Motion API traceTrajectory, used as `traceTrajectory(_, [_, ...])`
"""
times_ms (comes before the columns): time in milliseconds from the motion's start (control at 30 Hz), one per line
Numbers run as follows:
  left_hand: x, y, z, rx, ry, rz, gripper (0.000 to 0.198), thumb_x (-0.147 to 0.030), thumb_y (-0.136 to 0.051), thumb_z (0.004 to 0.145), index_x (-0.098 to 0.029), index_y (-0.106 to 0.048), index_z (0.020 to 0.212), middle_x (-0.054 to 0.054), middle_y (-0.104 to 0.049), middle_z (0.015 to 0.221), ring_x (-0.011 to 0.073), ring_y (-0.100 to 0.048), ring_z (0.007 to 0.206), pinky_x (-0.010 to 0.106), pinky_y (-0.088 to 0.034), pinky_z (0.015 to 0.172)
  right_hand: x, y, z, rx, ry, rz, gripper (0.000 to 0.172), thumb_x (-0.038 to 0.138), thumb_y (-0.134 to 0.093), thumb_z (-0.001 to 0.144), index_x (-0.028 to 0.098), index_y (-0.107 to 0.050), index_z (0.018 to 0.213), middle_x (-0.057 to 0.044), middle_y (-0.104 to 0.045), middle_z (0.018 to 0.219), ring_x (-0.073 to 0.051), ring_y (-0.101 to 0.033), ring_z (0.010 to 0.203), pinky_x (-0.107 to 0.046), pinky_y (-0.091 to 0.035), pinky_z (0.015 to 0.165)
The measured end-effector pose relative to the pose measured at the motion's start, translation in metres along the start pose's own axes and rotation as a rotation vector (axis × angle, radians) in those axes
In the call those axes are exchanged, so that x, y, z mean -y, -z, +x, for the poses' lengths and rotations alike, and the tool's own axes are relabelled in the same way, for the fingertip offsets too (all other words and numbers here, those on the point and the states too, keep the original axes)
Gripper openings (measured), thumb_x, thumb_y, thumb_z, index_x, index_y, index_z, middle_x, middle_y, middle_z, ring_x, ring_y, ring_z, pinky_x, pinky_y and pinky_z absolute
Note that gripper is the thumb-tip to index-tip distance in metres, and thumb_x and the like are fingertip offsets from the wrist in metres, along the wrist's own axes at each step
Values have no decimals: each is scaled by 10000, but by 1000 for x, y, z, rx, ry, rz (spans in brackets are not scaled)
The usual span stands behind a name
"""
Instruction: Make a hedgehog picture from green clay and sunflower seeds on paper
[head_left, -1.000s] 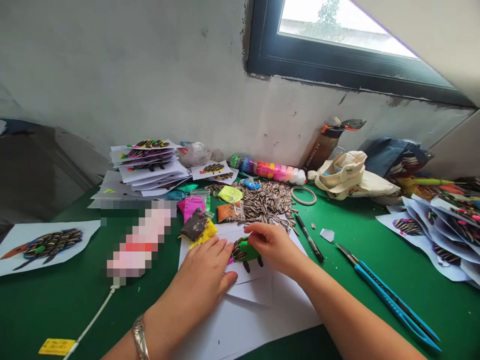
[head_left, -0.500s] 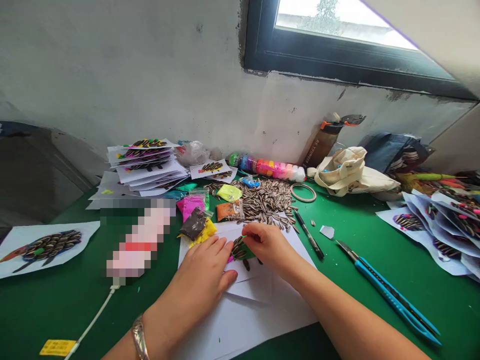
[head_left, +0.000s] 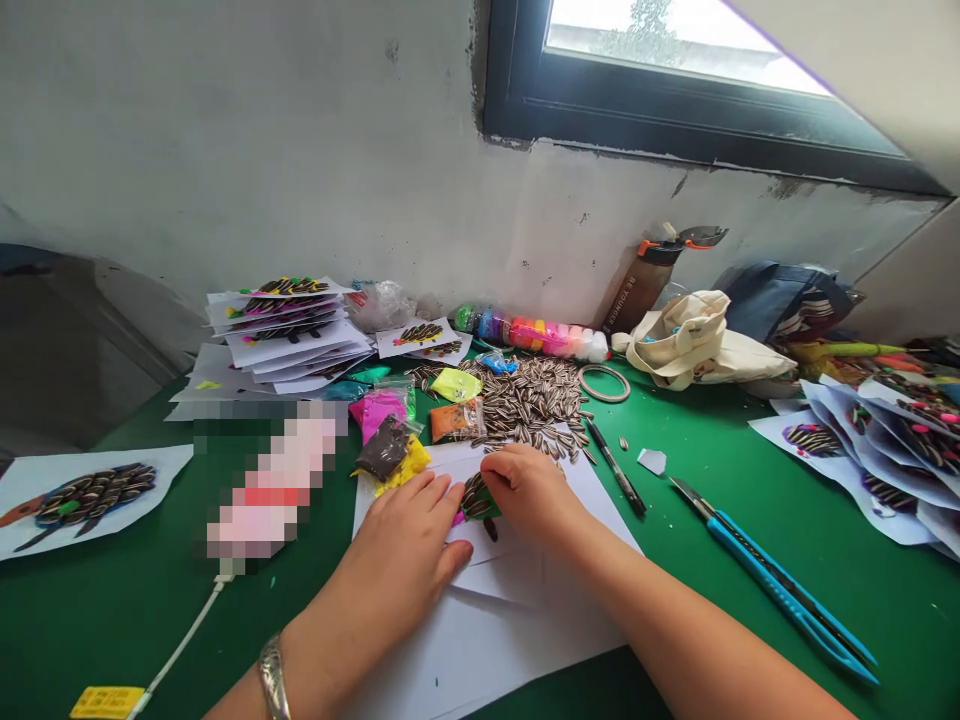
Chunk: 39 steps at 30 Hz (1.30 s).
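On a white paper sheet lies a small figure of green clay and striped sunflower seeds, mostly hidden between my hands. My right hand is curled over it, with its fingertips touching the figure's right side. What those fingertips pinch cannot be seen. My left hand rests flat on the paper at the figure's left, holding nothing. A loose pile of sunflower seeds lies just beyond both hands.
Beyond the paper lie clay packets and a row of clay tubes. A black marker and a blue craft knife lie to the right. Stacks of seed pictures stand back left, with more at right.
My right hand has shifted left and now covers more of the green figure. The whole scene sits slightly higher and further left in view. My left hand stays in about the same place.
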<state>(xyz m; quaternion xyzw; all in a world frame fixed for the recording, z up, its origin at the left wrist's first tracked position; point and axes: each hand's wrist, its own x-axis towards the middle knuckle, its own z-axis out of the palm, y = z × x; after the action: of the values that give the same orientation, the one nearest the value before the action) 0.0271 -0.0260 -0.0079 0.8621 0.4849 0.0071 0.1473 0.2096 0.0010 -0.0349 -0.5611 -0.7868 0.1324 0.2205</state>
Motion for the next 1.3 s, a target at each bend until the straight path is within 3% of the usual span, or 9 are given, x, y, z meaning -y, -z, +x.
traceTrajectory(300, [0,-3,1,-26,1,-12,478,-304,-590,846,-172,-561,1305,141,-552,1371,336,-454,1301,544,-361,1075,1,-5,-2,17,25,-39,253,101,-560,866,180,-667,650,-15,-573,698,-138,-510,694,-228,-321,612])
traceTrajectory(467, [-1,-1,3,6,13,1,505,-317,-584,855,-147,-541,1329,150,-535,1389,339,-438,1317,539,-352,1086,-10,4,-6,-102,-14,-35,190,89,-564,847,198,-718,863,-34,-626,792,-156,-549,759,-240,-365,675])
traceTrajectory(700, [-1,1,2,11,6,6,489,-314,-579,859,-155,-548,1320,143,-544,1381,326,-447,1309,532,-363,1080,-3,4,-8,14,31,-181,247,58,-560,796,179,-639,595,-22,-594,666,-147,-512,694,-247,-311,617])
traceTrajectory(1133, [1,-2,0,11,-2,35,499,-315,-567,864,-143,-540,1331,148,-536,1388,333,-441,1311,538,-364,1076,-2,-7,-10,7,19,-167,248,131,-548,845,173,-663,629,-27,-600,694,-143,-523,696,-254,-305,612])
traceTrajectory(1300, [2,-4,2,3,-12,58,504,-334,-561,866,-149,-538,1334,145,-535,1390,327,-441,1314,532,-366,1078,-10,5,-4,32,20,-109,238,109,-562,834,182,-684,643,-14,-600,679,-135,-532,693,-234,-324,615])
